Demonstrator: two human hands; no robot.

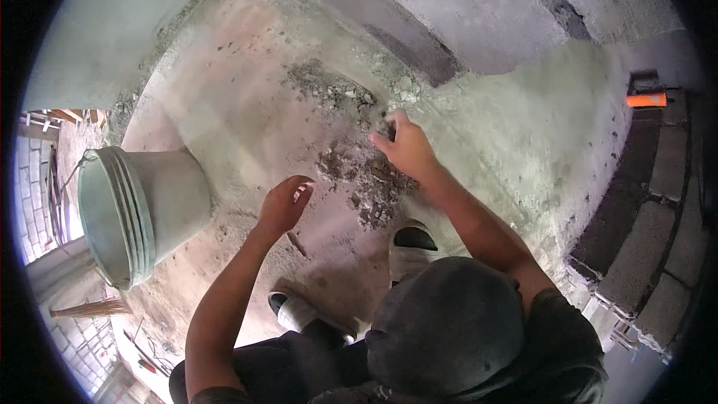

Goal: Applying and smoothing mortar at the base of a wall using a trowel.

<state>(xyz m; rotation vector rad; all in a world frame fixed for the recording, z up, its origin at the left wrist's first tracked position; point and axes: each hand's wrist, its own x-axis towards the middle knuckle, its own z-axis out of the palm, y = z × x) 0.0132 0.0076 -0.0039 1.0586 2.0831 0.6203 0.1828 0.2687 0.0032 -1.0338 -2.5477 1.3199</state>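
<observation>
My right hand [413,153] reaches down to the rubble, its thumb and fingers bent around a dark chunk of rubble [387,132]. Beneath and beside it lies a heap of broken grey rubble [378,191], with more crumbled debris [329,82] trailing off toward the far side. To the left of the heap hovers my left hand [284,206]. Its fingers curl loosely with a gap to the thumb, and I see nothing held in them. A thin brown stick-like piece [297,244] lies on the floor below that hand.
At the left a pale bucket [168,191] stands on the dusty floor. A straw broom [90,308] lies behind it. Rough block walls [456,7] rise at the far side, and stacked grey blocks [636,254] line the right. An orange object [646,100] rests on the blocks.
</observation>
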